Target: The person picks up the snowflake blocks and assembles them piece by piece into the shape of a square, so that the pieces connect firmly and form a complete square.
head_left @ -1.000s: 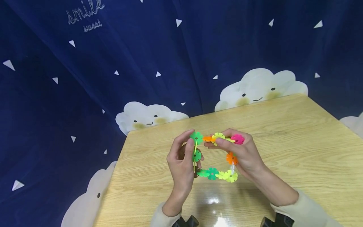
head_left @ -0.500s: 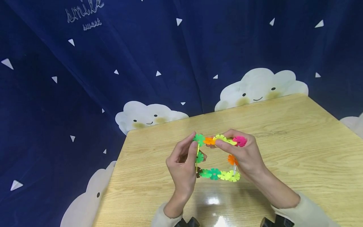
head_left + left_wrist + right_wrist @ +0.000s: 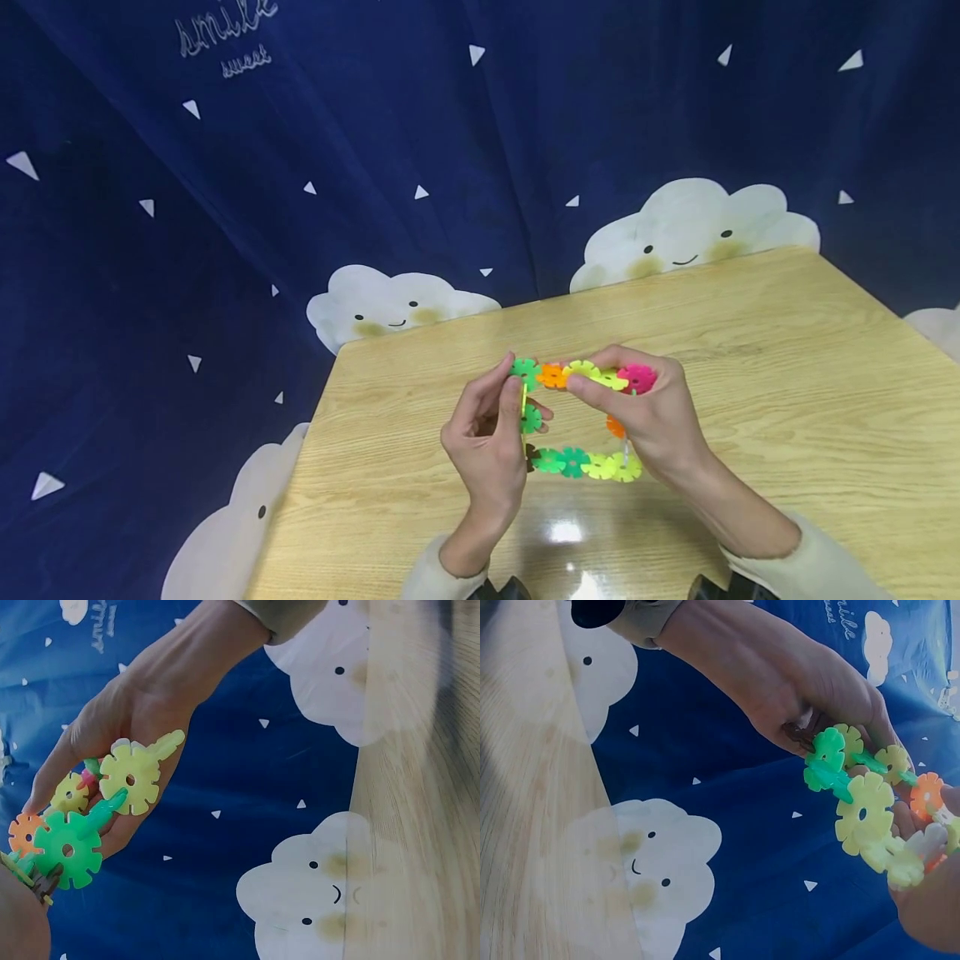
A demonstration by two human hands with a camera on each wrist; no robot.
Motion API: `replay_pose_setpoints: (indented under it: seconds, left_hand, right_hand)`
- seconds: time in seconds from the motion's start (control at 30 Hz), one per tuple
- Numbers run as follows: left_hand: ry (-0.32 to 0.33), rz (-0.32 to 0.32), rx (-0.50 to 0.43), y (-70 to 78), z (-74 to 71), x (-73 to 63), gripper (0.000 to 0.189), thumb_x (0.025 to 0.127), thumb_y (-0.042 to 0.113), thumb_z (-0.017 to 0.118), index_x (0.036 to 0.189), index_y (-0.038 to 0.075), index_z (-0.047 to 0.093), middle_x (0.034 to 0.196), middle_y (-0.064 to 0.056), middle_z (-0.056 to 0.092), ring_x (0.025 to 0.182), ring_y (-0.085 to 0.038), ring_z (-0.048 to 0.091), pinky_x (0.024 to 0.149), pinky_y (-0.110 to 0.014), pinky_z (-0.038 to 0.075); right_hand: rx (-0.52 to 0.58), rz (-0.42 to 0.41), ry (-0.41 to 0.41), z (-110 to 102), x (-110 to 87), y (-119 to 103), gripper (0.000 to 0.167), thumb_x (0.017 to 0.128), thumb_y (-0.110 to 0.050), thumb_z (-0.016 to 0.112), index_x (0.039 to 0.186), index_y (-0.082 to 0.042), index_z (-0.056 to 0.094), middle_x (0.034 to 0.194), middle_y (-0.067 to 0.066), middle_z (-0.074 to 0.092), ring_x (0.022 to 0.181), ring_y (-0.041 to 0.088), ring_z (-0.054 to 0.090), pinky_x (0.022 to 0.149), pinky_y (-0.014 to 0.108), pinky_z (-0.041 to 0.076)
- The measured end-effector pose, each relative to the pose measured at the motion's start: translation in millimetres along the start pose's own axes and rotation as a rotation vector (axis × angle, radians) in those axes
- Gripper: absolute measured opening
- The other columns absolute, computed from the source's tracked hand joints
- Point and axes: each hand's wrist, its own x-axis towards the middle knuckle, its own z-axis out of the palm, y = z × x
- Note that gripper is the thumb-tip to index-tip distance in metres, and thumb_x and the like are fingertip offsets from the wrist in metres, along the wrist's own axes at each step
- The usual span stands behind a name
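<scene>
A closed-looking loop of slotted snowflake discs is held up above the table between both hands. My left hand [image 3: 486, 442] grips its left side, with thumb and index finger by the light green snowflake disc [image 3: 526, 373]. My right hand [image 3: 663, 421] pinches the top side at a yellow snowflake disc [image 3: 581, 369], beside an orange disc [image 3: 552, 376]. A pink disc [image 3: 639, 378] lies against the right hand. Along the bottom run a teal-green disc [image 3: 68, 850] and a yellow disc [image 3: 864, 814], with a clear disc [image 3: 928, 841] at the right corner. Fingers hide parts of the left and right sides.
Below the hands is a light wooden table [image 3: 390, 417] with glossy reflections near its front. A dark blue curtain [image 3: 420, 125] with white triangles and smiling clouds [image 3: 693, 225] hangs behind and to the left of it.
Both hands and the disc loop have shifted slightly right and down in the head view. The right hand now covers more of the orange disc on the right side. Both grips stay the same.
</scene>
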Motion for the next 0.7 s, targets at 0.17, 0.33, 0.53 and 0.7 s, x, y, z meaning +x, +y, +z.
replay_pose_setpoints:
  seconds: [0.17, 0.33, 0.53, 0.7]
  left_hand:
    - [-0.019, -0.007, 0.013, -0.6, 1.2, -3.2, 0.028, 0.096, -0.017, 0.058, 0.121, -0.010, 0.068, 0.092, -0.029, 0.074, 0.048, -0.026, 0.065, 0.039, -0.029, 0.053]
    - [-0.034, -0.054, 0.050, -3.6, 1.7, -4.9, 0.026, 0.098, -0.015, 0.058, 0.121, -0.009, 0.068, 0.089, -0.027, 0.074, 0.049, -0.024, 0.066, 0.040, -0.030, 0.053]
    - [0.017, -0.340, 0.050, -15.6, 0.3, -1.8, 0.022, 0.104, 0.007, 0.062, 0.124, 0.001, 0.068, 0.095, -0.022, 0.074, 0.060, -0.016, 0.072, 0.053, -0.035, 0.061]
    - [0.093, -0.522, 0.069, -33.2, -7.0, 4.5, 0.027, 0.103, 0.017, 0.068, 0.126, 0.004, 0.068, 0.103, -0.014, 0.075, 0.070, -0.010, 0.072, 0.067, -0.026, 0.062]
  right_hand:
    - [-0.034, 0.022, -0.002, -2.2, -0.5, -2.0, 0.008, 0.085, 0.005, 0.081, 0.088, 0.000, 0.075, 0.047, -0.004, 0.037, 0.039, 0.020, 0.023, 0.036, 0.035, 0.015]
    - [-0.056, 0.064, -0.049, -7.4, 3.0, 1.4, 0.008, 0.088, -0.001, 0.080, 0.093, 0.002, 0.075, 0.058, -0.001, 0.058, 0.047, 0.015, 0.042, 0.042, 0.026, 0.033]
    - [-0.052, 0.150, -0.173, -25.5, 12.1, 15.6, 0.026, 0.106, -0.018, 0.059, 0.128, -0.004, 0.064, 0.112, 0.013, 0.075, 0.096, 0.030, 0.074, 0.091, 0.036, 0.059]
    - [-0.100, 0.233, -0.160, -41.9, 12.9, 33.0, 0.029, 0.110, -0.028, 0.051, 0.108, 0.000, 0.057, 0.099, 0.008, 0.065, 0.092, 0.025, 0.067, 0.084, 0.038, 0.059]
